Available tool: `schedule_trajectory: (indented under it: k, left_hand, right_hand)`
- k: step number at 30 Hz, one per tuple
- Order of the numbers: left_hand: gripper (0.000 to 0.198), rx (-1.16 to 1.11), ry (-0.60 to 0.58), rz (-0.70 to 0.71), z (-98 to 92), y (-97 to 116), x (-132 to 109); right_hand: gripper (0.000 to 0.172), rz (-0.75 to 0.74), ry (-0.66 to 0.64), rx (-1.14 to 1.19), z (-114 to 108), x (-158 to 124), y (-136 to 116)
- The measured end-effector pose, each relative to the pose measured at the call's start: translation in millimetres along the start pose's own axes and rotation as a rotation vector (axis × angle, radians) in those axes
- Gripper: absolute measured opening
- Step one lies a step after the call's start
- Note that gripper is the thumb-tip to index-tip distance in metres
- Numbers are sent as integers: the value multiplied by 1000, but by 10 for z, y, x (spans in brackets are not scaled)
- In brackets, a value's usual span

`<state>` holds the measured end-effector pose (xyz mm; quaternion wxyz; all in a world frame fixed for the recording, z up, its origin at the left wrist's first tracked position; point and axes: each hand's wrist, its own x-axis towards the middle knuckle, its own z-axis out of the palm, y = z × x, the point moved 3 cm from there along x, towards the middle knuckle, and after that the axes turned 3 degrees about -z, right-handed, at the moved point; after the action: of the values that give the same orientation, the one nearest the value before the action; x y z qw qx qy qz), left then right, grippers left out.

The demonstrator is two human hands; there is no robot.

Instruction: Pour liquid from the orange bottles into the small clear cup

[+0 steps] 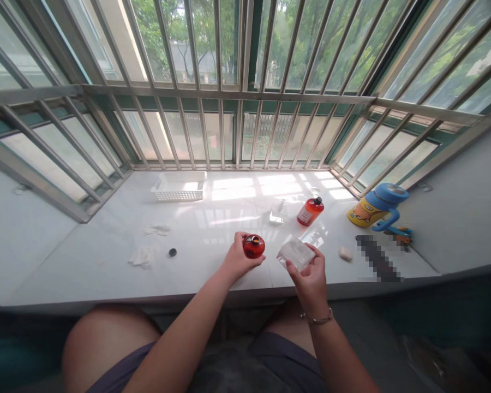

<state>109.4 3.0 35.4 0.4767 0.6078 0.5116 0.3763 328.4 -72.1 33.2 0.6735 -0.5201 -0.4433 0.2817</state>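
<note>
My left hand [245, 259] is wrapped round a red bottle [254, 249] with its cap off, the open neck pointing up toward me. To its right, my right hand [311, 275] pinches a whitish, partly see-through packet [295, 253] by its lower right edge. The packet and the bottle are apart. A small black cap [172, 252] lies on the white ledge [213, 273], left of my left hand. Beyond my hands lies a second red bottle [310, 212] with a black cap and a pale label, tilted in view. A small clear bottle [276, 214] is beside it.
A white basket [179, 186] sits at the back left. Crumpled white tissues [142, 256] lie at left. On the right are a blue and yellow cup [375, 206], a small beige lump [345, 254] and a blurred-out dark object [378, 259]. Metal bars [229, 95] line the window.
</note>
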Motion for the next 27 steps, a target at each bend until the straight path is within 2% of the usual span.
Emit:
schedule_trajectory:
  k: [3,7,12,16,21,27]
  left_hand:
    - [66,60,-23,61,-227,-5,-182]
    - [76,261,-15,219,-552,0,-366]
    - [80,354,-37,246,-791,-76,-461]
    - [96,308,-1,162,-852,-148,-486]
    - [77,336,2,187,-822,-118,-503]
    - [72,395,-52,258,-773,-54,-485]
  right_hand:
    - [78,12,-59,64,47,-22,50]
    - [74,-12,-141,120,143,-46,64]
    - [69,-48,-379,48,269,-65,38]
    - [69,-77,-507,-29,344,-77,29]
    - [73,-140,-609,-196,405,-76,-37]
    - [72,-245,-728,-312,437,-45,-223]
